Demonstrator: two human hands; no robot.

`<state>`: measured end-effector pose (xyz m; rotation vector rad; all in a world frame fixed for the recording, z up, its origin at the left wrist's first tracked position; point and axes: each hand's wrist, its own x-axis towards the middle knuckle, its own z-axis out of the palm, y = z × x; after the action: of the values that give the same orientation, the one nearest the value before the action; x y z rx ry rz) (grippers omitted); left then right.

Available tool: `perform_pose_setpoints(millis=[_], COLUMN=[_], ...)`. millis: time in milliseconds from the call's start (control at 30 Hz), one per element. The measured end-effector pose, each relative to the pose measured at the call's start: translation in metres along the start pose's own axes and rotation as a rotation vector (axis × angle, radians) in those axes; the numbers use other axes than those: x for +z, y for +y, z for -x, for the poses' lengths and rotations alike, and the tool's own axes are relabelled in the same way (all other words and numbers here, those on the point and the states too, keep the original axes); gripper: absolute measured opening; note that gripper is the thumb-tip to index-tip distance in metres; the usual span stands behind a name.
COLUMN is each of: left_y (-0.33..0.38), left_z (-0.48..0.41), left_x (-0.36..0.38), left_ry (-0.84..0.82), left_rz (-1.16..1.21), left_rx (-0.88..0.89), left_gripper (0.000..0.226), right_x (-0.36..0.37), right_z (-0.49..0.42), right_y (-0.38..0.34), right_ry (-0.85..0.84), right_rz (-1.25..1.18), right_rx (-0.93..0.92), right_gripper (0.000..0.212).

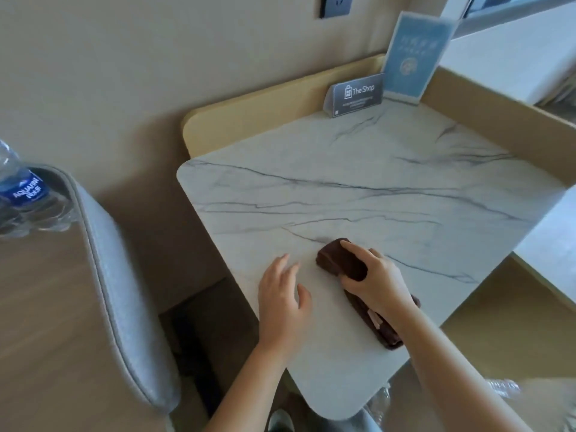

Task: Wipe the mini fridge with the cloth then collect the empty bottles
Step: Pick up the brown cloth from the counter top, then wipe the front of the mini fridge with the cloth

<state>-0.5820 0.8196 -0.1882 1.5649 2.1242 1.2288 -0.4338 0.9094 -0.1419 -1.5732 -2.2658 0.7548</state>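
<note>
Cloth (339,260), dark brown and folded into a long strip, lies on the marble top (374,182), near its front edge. The right hand (378,282) lies on the middle of it and grasps it: the fingers are curled over the far side of the strip and the thumb presses its left side, so the cloth is held between them. One end of the cloth comes out in front of the fingers, and the other end comes out under the wrist.

The left hand (283,294) is just beside the cloth, not touching it. Its fingers are straight and a little spread, with nothing in it. It is low over the marble, but I cannot tell if the palm really touches.

One bottle (21,188) with a blue label is at the left edge of the view, beside the grey chair (124,291). A second bottle (503,388), clear and blurred, shows low on the right, below the top. At the back of the top stand a grey card (355,95) and a blue card (411,57).
</note>
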Motion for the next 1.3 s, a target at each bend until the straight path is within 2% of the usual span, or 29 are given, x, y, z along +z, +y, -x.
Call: perform_pose_setpoints(millis=[367,700,967,1300], left_y=[0.064,0.137,0.215,0.265], left_z=[0.037,0.072,0.143,0.244], left_x=[0.035,0.080,0.115,0.134], left_ry=[-0.236,-0.444,-0.553,-0.493], left_rz=[0.050,0.077,0.157,0.113], left_rx=[0.310,0.555,0.698,0.618], left_gripper=[0.034,0.035,0.039,0.038], right_x=[-0.047,-0.092,-0.124,-0.171], right_z=[0.115,0.216,0.317,0.428], right_y=[0.051,0.088,0.136,0.202], right_ry=[0.424,0.741,0.858,0.815], right_rz=[-0.393,-0.416,-0.401,-0.424], right_rx=[0.245,0.404,0.533,0.541], right_gripper=[0.056,0.056,0.054,0.057])
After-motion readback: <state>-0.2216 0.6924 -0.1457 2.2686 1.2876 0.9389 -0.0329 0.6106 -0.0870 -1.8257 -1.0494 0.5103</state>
